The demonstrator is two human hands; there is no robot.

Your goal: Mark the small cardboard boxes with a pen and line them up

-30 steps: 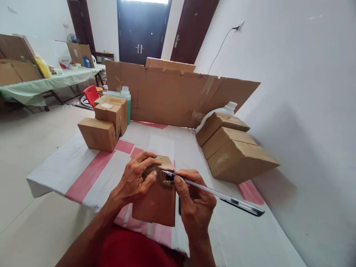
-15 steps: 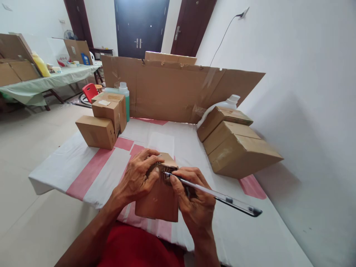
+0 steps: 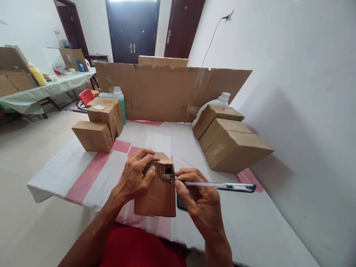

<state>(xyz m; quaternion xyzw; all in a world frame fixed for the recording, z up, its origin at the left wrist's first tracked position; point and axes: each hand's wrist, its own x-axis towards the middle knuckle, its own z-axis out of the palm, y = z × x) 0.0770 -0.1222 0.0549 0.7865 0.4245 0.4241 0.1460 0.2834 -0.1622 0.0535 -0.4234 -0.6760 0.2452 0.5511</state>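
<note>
A small brown cardboard box (image 3: 157, 194) stands upright on the white-and-red tablecloth (image 3: 83, 167) close to me. My left hand (image 3: 135, 178) wraps round its upper left side, fingers curled over the top. My right hand (image 3: 196, 198) pinches a clear pen (image 3: 219, 186) near its tip, and the tip is pushed into a torn hole near the box's top right edge. The pen lies almost level, its capped end pointing right. A dark flat object shows partly under my right hand.
Three stacked boxes (image 3: 97, 120) sit at the table's far left by a green-liquid bottle (image 3: 118, 97). Larger leaning boxes (image 3: 232, 142) and a white jug (image 3: 219, 102) stand at the right near the wall. A cardboard sheet (image 3: 169, 91) stands across the back.
The pen has swung from slanting down-right to nearly level, its tip still at the hole. The box has turned slightly upright. The left hand keeps its hold.
</note>
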